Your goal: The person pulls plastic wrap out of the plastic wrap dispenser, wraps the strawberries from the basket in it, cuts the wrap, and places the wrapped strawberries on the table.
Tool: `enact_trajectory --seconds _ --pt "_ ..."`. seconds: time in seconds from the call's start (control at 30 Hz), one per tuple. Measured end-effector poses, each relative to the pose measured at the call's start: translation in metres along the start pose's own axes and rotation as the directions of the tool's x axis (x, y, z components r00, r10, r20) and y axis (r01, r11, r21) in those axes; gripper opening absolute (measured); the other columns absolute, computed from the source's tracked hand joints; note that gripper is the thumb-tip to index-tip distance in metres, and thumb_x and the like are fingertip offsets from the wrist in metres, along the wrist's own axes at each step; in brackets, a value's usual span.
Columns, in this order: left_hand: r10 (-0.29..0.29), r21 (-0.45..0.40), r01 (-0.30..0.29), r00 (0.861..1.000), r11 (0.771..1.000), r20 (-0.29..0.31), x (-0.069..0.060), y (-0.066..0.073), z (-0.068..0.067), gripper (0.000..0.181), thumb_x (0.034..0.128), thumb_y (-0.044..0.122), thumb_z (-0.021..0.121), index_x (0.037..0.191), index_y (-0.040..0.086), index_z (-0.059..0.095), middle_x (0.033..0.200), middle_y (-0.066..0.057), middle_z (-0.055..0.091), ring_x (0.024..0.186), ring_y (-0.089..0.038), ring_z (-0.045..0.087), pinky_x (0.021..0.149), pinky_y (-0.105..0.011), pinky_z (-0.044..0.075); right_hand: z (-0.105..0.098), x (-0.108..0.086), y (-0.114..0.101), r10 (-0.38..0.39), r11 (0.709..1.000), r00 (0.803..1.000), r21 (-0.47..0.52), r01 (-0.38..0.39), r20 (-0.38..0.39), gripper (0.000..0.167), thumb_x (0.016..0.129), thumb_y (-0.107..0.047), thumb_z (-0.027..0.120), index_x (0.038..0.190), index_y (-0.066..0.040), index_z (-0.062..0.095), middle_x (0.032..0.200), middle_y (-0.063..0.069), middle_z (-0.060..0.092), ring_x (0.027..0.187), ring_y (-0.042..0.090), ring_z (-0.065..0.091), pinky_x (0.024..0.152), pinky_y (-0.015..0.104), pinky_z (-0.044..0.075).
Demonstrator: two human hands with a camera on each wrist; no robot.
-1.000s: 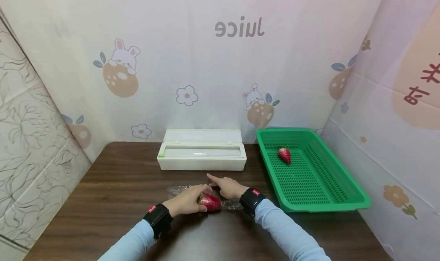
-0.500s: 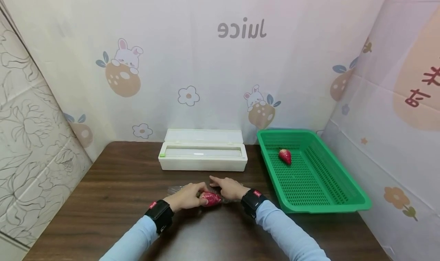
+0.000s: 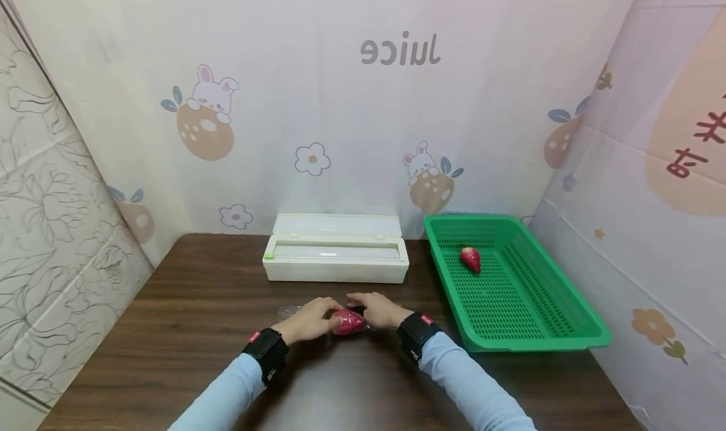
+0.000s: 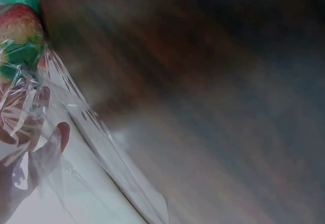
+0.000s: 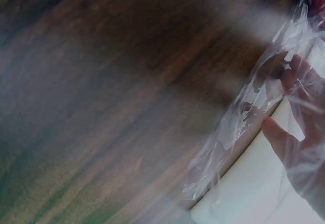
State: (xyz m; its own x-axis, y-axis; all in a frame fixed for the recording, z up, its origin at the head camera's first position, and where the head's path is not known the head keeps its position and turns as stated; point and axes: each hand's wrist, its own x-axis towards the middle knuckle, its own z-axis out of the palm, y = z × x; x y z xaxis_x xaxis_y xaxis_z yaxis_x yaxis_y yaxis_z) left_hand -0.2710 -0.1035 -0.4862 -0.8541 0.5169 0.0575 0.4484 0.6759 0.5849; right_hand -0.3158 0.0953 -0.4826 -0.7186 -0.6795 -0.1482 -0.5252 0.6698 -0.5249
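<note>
A red strawberry (image 3: 348,322) wrapped in clear plastic wrap (image 3: 289,312) lies between both hands on the dark wooden table. Its leafy end shows as a strawberry (image 4: 20,36) at the edge of the left wrist view. My left hand (image 3: 309,319) holds the strawberry from the left, thumb in front and fingers behind. At its pointed end my right hand (image 3: 379,310) touches the film, palm down. Thumb and fingers of the right hand (image 5: 304,127) stand apart behind loose plastic wrap (image 5: 244,112). Exactly where its fingertips press is hidden in the head view.
A white wrap dispenser (image 3: 336,270) with its lid raised stands behind the hands. On the right, a green basket (image 3: 544,343) holds another strawberry (image 3: 470,259). Printed curtains (image 3: 317,103) hang at the back and sides of the table (image 3: 215,292).
The wrapped strawberry has moved slightly away from me and turned. The film around it looks more gathered. My right index finger, stretched out a second ago, lies lower beside the strawberry.
</note>
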Motion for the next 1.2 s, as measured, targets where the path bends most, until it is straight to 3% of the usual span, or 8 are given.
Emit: enact_trajectory --seconds 0.1,0.37,0.47,0.6,0.77,0.9,1.03,1.2 --pt "-0.010 0.000 0.010 1.000 1.000 0.014 0.003 -0.002 -0.001 0.030 0.0901 0.024 0.052 0.114 0.006 0.058 0.111 -0.009 0.063 0.105 -0.023 0.057 0.089 -0.042 0.045 0.000 0.000 0.000 0.004 1.000 1.000 0.003 -0.004 -0.009 0.058 0.076 0.010 0.042 0.133 0.001 0.043 0.120 0.007 0.061 0.122 0.022 0.048 0.101 0.041 0.037" --pt "-0.051 -0.014 0.052 0.998 0.999 0.039 0.005 -0.003 -0.001 0.025 0.0928 0.030 0.050 0.112 0.015 0.054 0.092 0.001 0.062 0.077 -0.011 0.053 0.068 -0.029 0.043 0.001 -0.001 0.001 0.000 1.000 1.000 0.017 0.000 -0.014 0.056 0.077 0.010 0.042 0.131 0.001 0.045 0.120 0.010 0.061 0.120 0.023 0.050 0.100 0.041 0.038" --pt "-0.052 0.028 0.052 0.998 0.998 0.027 0.006 -0.003 0.002 0.037 0.0842 0.038 0.062 0.112 0.015 0.054 0.097 0.001 0.062 0.083 -0.011 0.055 0.071 -0.029 0.044 0.000 -0.001 0.002 -0.003 1.000 1.000 0.014 0.003 -0.013 0.055 0.077 0.009 0.043 0.132 0.001 0.045 0.119 0.009 0.062 0.120 0.023 0.050 0.099 0.041 0.039" --pt "-0.015 0.142 0.019 0.999 0.990 -0.031 0.008 -0.004 0.005 0.054 0.0669 0.039 0.079 0.110 0.015 0.056 0.104 0.001 0.061 0.095 -0.015 0.057 0.080 -0.034 0.046 -0.001 -0.001 0.003 0.009 1.000 1.000 0.028 -0.009 -0.013 0.056 0.077 0.009 0.043 0.132 0.000 0.045 0.119 0.008 0.062 0.120 0.023 0.050 0.100 0.042 0.038" --pt "0.028 0.230 -0.009 0.997 0.973 -0.079 0.011 -0.004 0.006 0.054 0.0624 0.036 0.081 0.107 0.013 0.061 0.105 -0.001 0.064 0.101 -0.018 0.056 0.086 -0.039 0.045 -0.001 -0.001 0.002 0.038 0.995 0.999 0.089 -0.036 -0.022 0.055 0.077 0.009 0.042 0.132 -0.001 0.046 0.119 0.010 0.062 0.116 0.022 0.052 0.098 0.042 0.039" --pt "-0.014 0.197 0.022 0.999 0.980 -0.045 0.012 -0.004 0.005 0.055 0.0649 0.036 0.080 0.110 0.012 0.061 0.105 -0.002 0.063 0.100 -0.018 0.056 0.084 -0.038 0.046 -0.004 -0.004 -0.004 0.035 0.996 0.992 0.081 -0.026 -0.121 0.049 0.080 0.008 0.042 0.127 0.000 0.051 0.118 0.013 0.061 0.113 0.025 0.054 0.094 0.041 0.043" --pt "-0.063 0.137 0.064 0.998 0.989 -0.012 0.014 -0.005 0.002 0.057 0.0657 0.035 0.080 0.113 0.009 0.061 0.105 -0.003 0.063 0.097 -0.018 0.057 0.083 -0.038 0.046 -0.006 -0.009 -0.016 0.011 1.000 0.970 0.006 -0.010 -0.244 0.034 0.085 -0.002 0.048 0.117 -0.003 0.059 0.114 0.010 0.062 0.106 0.023 0.058 0.088 0.040 0.047" --pt "-0.073 0.062 0.072 0.997 0.996 0.021 0.016 -0.009 0.000 0.059 0.0675 0.034 0.078 0.117 0.008 0.060 0.106 -0.003 0.064 0.095 -0.017 0.056 0.082 -0.036 0.046 -0.002 -0.015 -0.025 -0.074 0.987 0.961 -0.160 0.032 -0.266 0.025 0.084 -0.020 0.059 0.106 -0.010 0.064 0.101 0.000 0.061 0.092 0.012 0.057 0.079 0.030 0.049"
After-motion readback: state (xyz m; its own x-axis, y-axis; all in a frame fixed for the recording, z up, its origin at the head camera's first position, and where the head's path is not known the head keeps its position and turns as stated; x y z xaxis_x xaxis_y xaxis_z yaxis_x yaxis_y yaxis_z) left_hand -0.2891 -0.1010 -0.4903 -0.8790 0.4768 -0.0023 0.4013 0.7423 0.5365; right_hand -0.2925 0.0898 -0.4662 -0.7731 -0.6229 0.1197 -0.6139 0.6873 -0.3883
